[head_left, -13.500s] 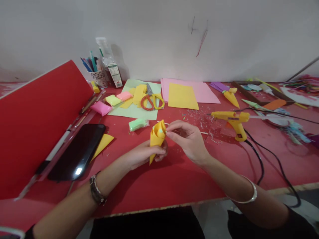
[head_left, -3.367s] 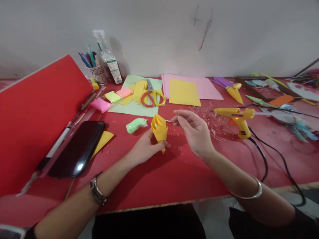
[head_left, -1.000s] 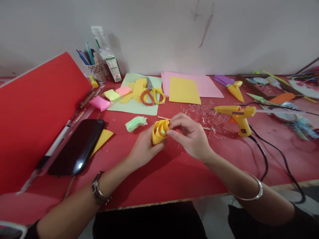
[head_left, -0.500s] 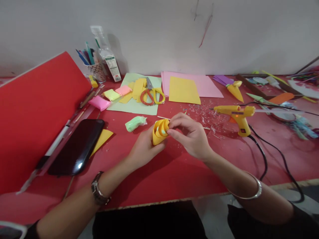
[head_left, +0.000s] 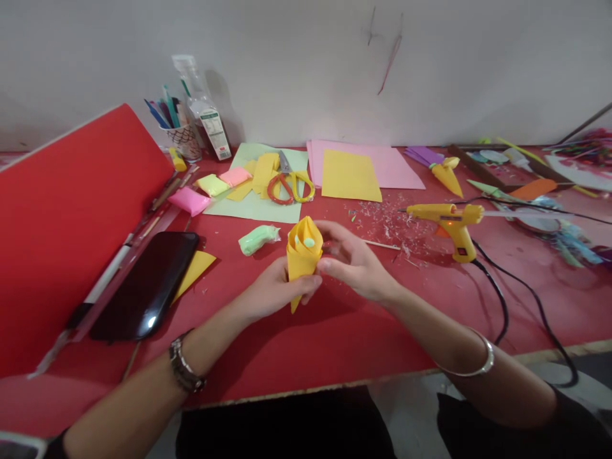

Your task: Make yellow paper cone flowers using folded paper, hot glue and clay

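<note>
A rolled yellow paper cone [head_left: 302,256] stands nearly upright over the red table [head_left: 335,344], point down, with small pale green bits showing inside its mouth. My left hand [head_left: 270,296] is wrapped round its lower half. My right hand [head_left: 351,261] is right beside it, with curled fingers touching the cone's right edge. A thin wooden stick [head_left: 382,245] lies on the table just behind my right hand. A lump of pale green clay [head_left: 258,238] sits left of the cone.
A yellow glue gun [head_left: 447,223] with a black cord stands to the right. A black phone [head_left: 143,287] and a red board [head_left: 67,236] lie left. Scissors [head_left: 289,185], clay packets, yellow and pink paper [head_left: 368,167] and a pen cup [head_left: 184,141] are at the back.
The cone has turned from tilted, mouth toward me, to nearly upright with its point down. My right hand has slipped from its rim to its side.
</note>
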Motion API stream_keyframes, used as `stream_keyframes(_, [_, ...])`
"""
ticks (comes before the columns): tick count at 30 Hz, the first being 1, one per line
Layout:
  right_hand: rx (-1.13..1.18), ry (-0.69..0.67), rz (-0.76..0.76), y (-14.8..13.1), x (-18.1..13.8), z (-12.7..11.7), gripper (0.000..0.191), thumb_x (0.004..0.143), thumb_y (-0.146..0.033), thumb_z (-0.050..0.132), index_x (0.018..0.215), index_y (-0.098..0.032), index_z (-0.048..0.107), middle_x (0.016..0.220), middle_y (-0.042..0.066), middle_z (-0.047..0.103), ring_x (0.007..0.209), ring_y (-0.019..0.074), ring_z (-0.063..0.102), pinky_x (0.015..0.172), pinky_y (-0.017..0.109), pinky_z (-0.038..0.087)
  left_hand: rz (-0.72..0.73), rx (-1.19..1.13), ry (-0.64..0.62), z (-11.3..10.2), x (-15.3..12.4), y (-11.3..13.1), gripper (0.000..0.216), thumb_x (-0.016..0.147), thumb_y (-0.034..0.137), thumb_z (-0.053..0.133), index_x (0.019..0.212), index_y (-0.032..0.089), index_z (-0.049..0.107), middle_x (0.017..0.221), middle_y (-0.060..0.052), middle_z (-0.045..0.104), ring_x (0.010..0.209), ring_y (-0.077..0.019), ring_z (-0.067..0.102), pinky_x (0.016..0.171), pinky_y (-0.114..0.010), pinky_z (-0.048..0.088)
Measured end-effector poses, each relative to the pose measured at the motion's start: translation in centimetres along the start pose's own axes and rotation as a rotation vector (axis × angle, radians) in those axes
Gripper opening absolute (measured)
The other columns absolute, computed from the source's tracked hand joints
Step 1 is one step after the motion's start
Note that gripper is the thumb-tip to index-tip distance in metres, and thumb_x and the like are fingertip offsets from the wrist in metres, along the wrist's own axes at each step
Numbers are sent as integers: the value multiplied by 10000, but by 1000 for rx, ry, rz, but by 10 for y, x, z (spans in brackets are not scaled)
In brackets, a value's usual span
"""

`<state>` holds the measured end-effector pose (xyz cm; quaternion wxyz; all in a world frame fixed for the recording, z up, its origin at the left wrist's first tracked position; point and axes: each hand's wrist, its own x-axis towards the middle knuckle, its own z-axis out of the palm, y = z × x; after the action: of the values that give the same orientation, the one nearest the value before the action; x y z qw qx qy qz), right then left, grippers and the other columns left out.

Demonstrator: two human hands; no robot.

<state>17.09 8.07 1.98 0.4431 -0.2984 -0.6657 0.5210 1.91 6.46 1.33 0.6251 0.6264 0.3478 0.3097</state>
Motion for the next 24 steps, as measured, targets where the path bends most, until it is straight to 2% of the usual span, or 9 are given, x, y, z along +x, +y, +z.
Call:
stream_keyframes(3, [125,-206,114,-1,-1,2,277,685,-323,602,907,-178,522,884,26,554,796,119,548,723,262,469,2,-51,-168,0,-3,0,138,682,258,464,585,163,439,514,38,458,487,-75,440,483,-208,376])
stream_keyframes(6, [173,-261,164,-2,-3,4,221,684,-260,601,871,-174,521,813,3,547,740,100,553,669,233,479,-18,-5,-215,0,-5,-1,121,694,256,428,642,159,478,599,15,494,557,-92,474,538,-226,409])
stream_keyframes(9, [182,-224,164,-2,-3,4,253,659,-225,621,881,-179,509,795,-10,549,713,90,553,669,224,478,17,168,-125,0,-5,-1,124,689,267,426,675,157,481,660,-2,515,614,-115,490,571,-246,417])
stream_keyframes(13, [144,-58,111,-1,1,-1,288,647,-272,628,889,-194,493,835,0,567,763,102,558,698,228,472,117,355,-49,-7,-1,1,217,708,347,410,630,156,476,596,6,507,558,-117,474,525,-238,384])
stream_keyframes(15, [92,34,93,-1,4,-7,296,648,-314,619,887,-198,487,848,9,580,779,113,562,699,235,470,172,475,36,-12,0,1,282,745,367,359,613,155,490,565,5,506,543,-120,471,515,-239,369])
stream_keyframes(19, [-155,166,97,1,9,-20,267,689,-367,554,878,-188,498,847,29,602,747,128,569,675,262,464,257,707,348,-23,1,0,347,817,321,280,610,160,508,566,-1,512,559,-126,486,553,-251,385])
stream_keyframes(22, [-585,200,137,5,10,-27,299,676,-336,571,916,-165,517,868,60,618,731,161,572,664,303,453,286,833,576,-32,2,-1,230,806,285,360,751,161,547,706,-18,552,669,-139,518,620,-249,420])
stream_keyframes(24, [-903,185,140,8,10,-30,308,663,-296,587,933,-160,530,907,78,623,777,198,571,691,336,438,282,1008,678,-38,4,-3,185,762,268,443,847,151,558,791,-43,558,779,-172,519,715,-279,429])
